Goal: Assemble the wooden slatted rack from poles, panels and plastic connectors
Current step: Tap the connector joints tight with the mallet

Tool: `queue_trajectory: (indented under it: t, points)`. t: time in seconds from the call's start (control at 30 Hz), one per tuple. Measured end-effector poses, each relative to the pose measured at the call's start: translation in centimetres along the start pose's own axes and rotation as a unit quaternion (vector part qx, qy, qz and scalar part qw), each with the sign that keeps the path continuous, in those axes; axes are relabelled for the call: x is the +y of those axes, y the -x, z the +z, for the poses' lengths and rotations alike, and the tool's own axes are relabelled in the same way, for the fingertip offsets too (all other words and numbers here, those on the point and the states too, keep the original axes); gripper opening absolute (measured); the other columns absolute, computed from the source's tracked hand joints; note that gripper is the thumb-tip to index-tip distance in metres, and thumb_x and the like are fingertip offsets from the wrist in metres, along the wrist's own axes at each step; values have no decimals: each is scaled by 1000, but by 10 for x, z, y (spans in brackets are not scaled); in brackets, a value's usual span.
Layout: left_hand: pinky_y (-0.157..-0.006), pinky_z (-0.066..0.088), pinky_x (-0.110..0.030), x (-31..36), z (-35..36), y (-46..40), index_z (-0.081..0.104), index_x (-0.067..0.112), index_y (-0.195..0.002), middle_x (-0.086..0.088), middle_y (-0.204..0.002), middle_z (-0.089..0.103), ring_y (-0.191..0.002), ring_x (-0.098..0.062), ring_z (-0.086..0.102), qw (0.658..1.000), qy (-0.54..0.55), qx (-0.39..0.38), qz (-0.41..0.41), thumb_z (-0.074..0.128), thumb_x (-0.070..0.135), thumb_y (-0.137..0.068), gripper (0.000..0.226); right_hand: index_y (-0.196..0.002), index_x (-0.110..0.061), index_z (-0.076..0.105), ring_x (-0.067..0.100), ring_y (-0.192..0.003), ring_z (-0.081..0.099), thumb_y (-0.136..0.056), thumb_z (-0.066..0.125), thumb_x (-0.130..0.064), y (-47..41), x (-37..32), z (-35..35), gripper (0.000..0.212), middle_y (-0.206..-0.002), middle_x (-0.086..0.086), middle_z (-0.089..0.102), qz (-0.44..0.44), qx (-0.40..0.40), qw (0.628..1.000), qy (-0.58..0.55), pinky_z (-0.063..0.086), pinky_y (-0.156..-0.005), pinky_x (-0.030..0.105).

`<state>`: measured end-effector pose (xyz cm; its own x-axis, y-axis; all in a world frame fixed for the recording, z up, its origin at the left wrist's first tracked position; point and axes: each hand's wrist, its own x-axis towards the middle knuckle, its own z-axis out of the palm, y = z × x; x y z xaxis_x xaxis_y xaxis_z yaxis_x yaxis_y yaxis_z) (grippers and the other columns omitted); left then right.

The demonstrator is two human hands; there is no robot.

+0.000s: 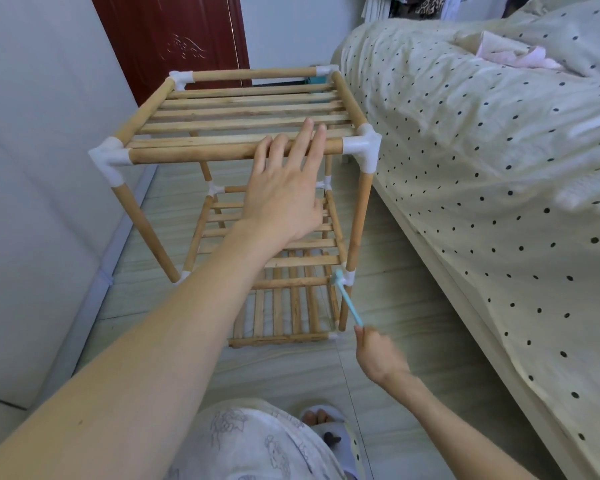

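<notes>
The left hand (284,199) lies nearest, its fingers (303,140) straight and spread on the front pole (194,154) of the rack's (243,112) top tier. The rack stands on the floor (413,306) beside the bed (482,150). Lower right, the right hand (378,355) pinches a small blue mallet (347,296), handle slanting up-left, head touching the middle tier's front-right connector (350,277).

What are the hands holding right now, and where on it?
The right hand pinches the small blue hammer by its handle's end. The left hand rests flat on the rack.
</notes>
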<state>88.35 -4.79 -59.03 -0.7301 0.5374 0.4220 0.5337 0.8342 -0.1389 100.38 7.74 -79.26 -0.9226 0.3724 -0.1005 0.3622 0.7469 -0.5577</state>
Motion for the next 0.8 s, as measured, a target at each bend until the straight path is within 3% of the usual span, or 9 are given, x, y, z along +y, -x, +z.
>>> queue_trajectory:
  t: [0.07, 0.17, 0.23, 0.27, 0.33, 0.53, 0.67, 0.73, 0.8]
  points:
    - [-117, -3, -41, -1, 1, -1, -11, 16, -149, -3, -158, -9, -142, -27, 7, 1000, -3, -3, 1, 50, 26, -88, 87, -100, -9, 51, 40, -85, 60, -102, 23, -34, -8, 7, 0, 38, -90, 16, 66, 11, 21, 1000, 10, 42, -64, 38]
    - [-116, -3, -41, -1, 2, -2, -10, 16, -149, -3, -158, -9, -142, -28, 8, 1000, 1, 1, 2, 49, 25, -88, 86, -81, -16, 41, 30, -51, 53, -97, 17, -43, -6, 2, -6, 39, -55, -2, 50, -88, 161, 978, -103, 35, -43, 32]
    - [-116, -4, -41, 1, 1, -3, -10, 16, -149, -3, -158, -9, -142, -28, 7, 1000, 10, 1, 4, 48, 25, -88, 85, -90, -14, 46, 34, -69, 61, -99, 17, -40, -5, 5, 1, 40, -70, 6, 59, -39, 64, 996, -48, 46, -58, 37]
    - [-117, -4, -41, 1, 1, -3, -10, 16, -149, -3, -158, -9, -143, -27, 6, 1000, 17, 2, 7, 47, 24, -89, 84, -99, -11, 50, 37, -87, 61, -101, 19, -37, -5, 11, 8, 40, -88, 13, 64, 15, -17, 1000, 13, 45, -69, 37]
    - [-117, -5, -39, -4, 2, -2, -10, 15, -149, -2, -158, -10, -143, -25, 4, 999, 33, 9, 21, 46, 21, -89, 82, -106, -8, 53, 37, -102, 57, -103, 22, -33, -8, 24, 17, 40, -108, 18, 64, 58, -71, 996, 18, 39, -72, 35]
    - [-117, -12, -33, -44, 0, 19, 4, 19, -151, 1, -159, 1, -146, -16, -1, 992, 93, 27, 84, 42, 8, -89, 73, -94, -16, 49, 35, -90, 58, -102, 25, -31, -9, 15, 5, 29, -93, 11, 65, -23, -73, 997, -18, 29, -61, 30]
    - [-116, 0, -51, -104, -2, 34, 16, 22, -150, -4, -156, 20, -144, -25, 12, 998, 45, 27, -17, 46, 10, -87, 70, -104, -10, 51, 31, -99, 55, -102, 27, -27, -15, -16, 3, 29, -107, 11, 57, -117, -58, 991, 14, 31, -68, 29]
    - [-116, 6, -52, -139, -5, 46, 23, 17, -148, -10, -153, 24, -142, -33, 13, 994, 24, 16, -107, 49, 8, -86, 68, -122, -4, 49, 29, -118, 49, -102, 27, -25, -22, -36, 8, 36, -129, 11, 49, -185, -63, 980, 35, 39, -87, 29]
    - [-115, 12, -50, -168, -9, 61, 28, 14, -146, -15, -151, 25, -138, -41, 14, 985, 48, 6, -164, 51, 2, -83, 68, -125, -2, 48, 25, -134, 35, -103, 27, -25, -29, -56, 15, 38, -149, 8, 33, -227, -63, 971, 43, 32, -107, 34]
